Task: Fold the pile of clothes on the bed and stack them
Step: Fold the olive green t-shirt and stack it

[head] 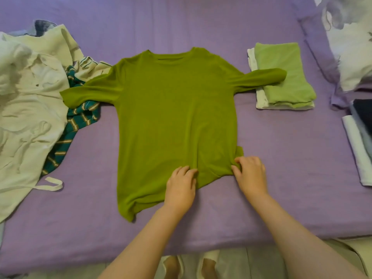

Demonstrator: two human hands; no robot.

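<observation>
Olive-green shirt (177, 121) lying flat on purple bed (281, 158), collar pointing away from hands. Right hand (251, 174) pinching bunched hem corner; left hand (181, 188) curling fingers onto hem just beside it. Folded stack (285, 81) lying beyond right hand, nearer that side.

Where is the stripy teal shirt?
In the head view, the stripy teal shirt lies at left, between the white clothes and the green top, partly under its sleeve.

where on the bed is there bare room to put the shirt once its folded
Bare purple sheet lies between the spread olive-green long-sleeved shirt and the folded stack at the right edge, and behind the collar. The left is crowded by the unfolded cream and teal-striped pile.
</observation>
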